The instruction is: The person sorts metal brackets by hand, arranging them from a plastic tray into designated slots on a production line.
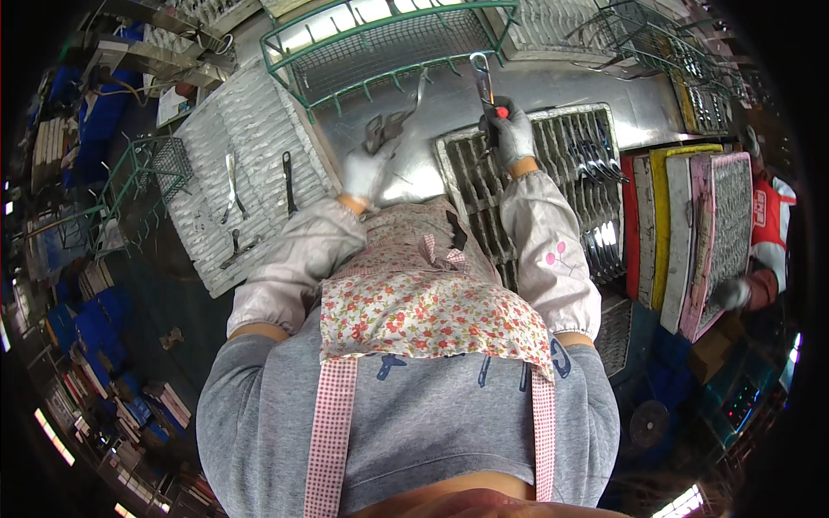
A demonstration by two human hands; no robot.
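My right hand (516, 138), in a grey-white glove, is closed around a shiny wrench-like tool (482, 78) with a rounded end pointing away from me. A small red spot shows at its fingers; I cannot tell what it belongs to. My left hand (373, 160), gloved too, is blurred, with its dark fingertips bent over the metal table. From them a thin, curved shiny metal piece (420, 93) reaches toward the green wire rack (389, 56); its kind is unclear. Under my right forearm lies a dark slotted tray (553, 129) with several shiny metal tools along its right side.
On the left, a pale ridged board (259, 129) bears a plier-like tool (230, 190), a dark-handled tool (289, 183) and another small tool (237, 249). Coloured trays (678, 224) stand upright at the right, near another person's gloved hand (732, 295). Another green rack (155, 168) is far left.
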